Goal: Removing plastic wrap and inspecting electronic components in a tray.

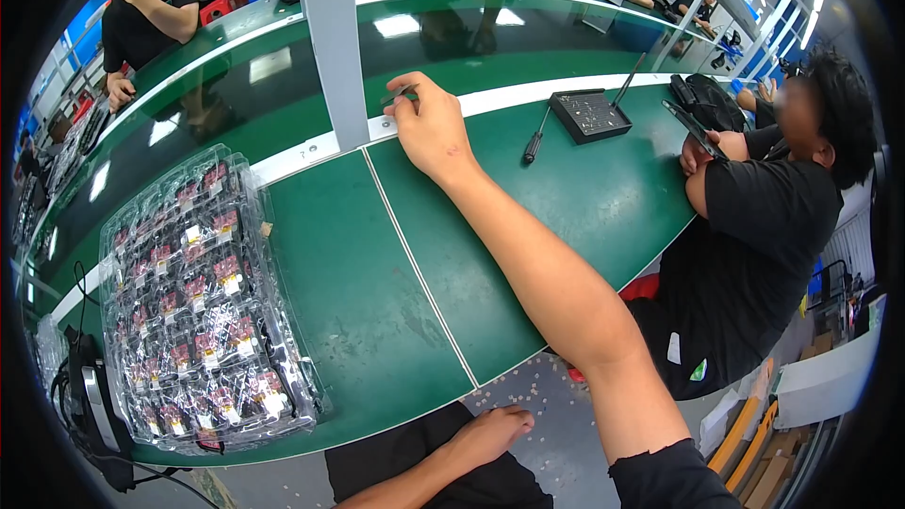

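My right hand reaches far across the green worktable, to the white rail beside the grey post. Its thumb and forefinger pinch a thin dark object, mostly hidden by the fingers. My left hand rests on my lap below the table's edge, holding nothing, its fingers loosely stretched. To the left on the table sits a stack of clear plastic trays, its pockets filled with small black, red and white parts.
A grey post rises at the rail, before a green conveyor belt. A screwdriver lies beside a black tray of small pieces. At right, a seated person holds a phone. Cables hang at left.
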`<state>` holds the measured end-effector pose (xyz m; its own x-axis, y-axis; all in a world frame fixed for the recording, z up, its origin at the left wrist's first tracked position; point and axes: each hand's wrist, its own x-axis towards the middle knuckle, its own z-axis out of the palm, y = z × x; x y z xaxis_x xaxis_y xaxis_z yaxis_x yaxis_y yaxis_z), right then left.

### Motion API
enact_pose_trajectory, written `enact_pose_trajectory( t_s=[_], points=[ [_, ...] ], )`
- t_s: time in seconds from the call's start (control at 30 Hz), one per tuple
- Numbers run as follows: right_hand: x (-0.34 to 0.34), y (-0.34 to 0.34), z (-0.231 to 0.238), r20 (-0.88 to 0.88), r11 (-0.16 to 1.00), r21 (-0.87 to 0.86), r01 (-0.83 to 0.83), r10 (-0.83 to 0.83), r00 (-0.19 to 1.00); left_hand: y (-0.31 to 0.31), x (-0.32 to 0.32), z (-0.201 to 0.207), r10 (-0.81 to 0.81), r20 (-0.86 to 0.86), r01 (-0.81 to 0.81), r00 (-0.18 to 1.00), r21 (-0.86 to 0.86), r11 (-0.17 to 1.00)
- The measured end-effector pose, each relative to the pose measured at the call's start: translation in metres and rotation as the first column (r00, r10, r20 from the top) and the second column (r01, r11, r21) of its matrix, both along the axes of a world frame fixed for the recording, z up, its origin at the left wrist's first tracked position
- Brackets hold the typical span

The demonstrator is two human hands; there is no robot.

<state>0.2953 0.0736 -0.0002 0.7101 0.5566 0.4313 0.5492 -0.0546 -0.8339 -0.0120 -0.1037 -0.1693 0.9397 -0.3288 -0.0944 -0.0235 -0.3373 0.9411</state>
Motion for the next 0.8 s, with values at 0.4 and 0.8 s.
enact_pose_trajectory(
  t_s=[0.4, 0.8],
  points=[
    [-0.0015, -0.0003, 0.006, -0.095, 0.998, 0.045, 0.032, -0.028, 0.995, 0.0034, 0.0038, 0.0035, -0.005, -0.013, 0.005, 1.0, 0.003, 1.0],
    [0.002, 0.0031, -0.0039, 0.044, 0.997, 0.056, 0.059, -0.061, 0.997, 0.001, 0.001, 0.001, -0.005, -0.015, 0.005, 1.0, 0.012, 1.0]
  ],
)
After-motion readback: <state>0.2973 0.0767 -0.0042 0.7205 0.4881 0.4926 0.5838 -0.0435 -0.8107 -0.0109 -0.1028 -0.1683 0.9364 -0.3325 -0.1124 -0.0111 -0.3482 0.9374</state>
